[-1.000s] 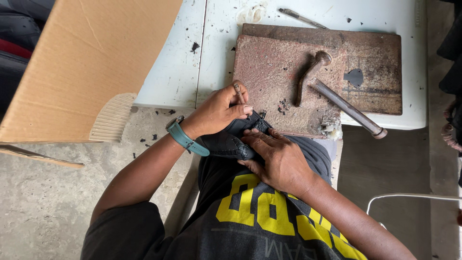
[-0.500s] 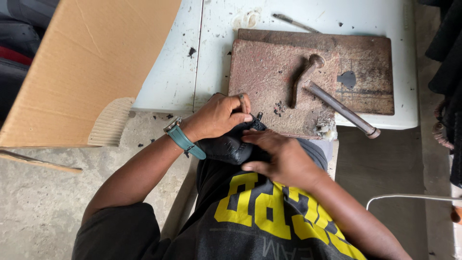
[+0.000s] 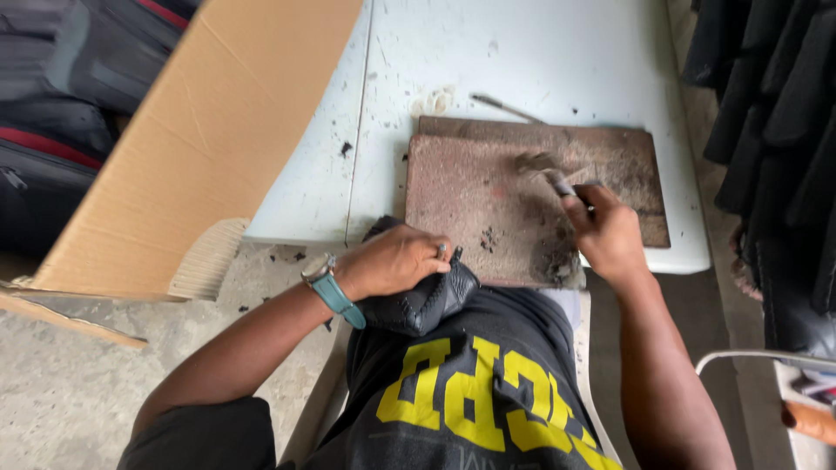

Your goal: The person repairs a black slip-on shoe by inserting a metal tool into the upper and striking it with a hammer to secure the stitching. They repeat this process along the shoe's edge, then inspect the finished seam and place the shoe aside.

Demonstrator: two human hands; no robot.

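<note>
Black and yellow show nearest of all, on the shirt (image 3: 470, 400) of the person looking down. Just past the shirt, a black leather piece (image 3: 418, 300) with stitching along its edge lies on the lap, right at the near edge of the table (image 3: 522, 61). The left hand (image 3: 392, 261) rests on top of the leather with its fingers curled over it, pressing it down. A ring is on one finger, and a teal watch (image 3: 329, 285) is on that wrist. To the right, the right hand (image 3: 605, 231) is closed around the handle of a hammer (image 3: 549, 174). The hammer head is blurry, and it is over the board (image 3: 488, 191). The board is flat, brown and worn, with dark bits and marks near its near edge, and it lies on the white table. The leather touches the near left corner of the board. A thin metal rod (image 3: 507, 108) lies on the table just past the far edge of the board. On the left, a big cardboard sheet (image 3: 209, 139) leans by the table, and dark bags (image 3: 61, 104) sit behind it. Below it is the grey floor (image 3: 70, 392). On the far right hang dark clothes (image 3: 775, 113).
</note>
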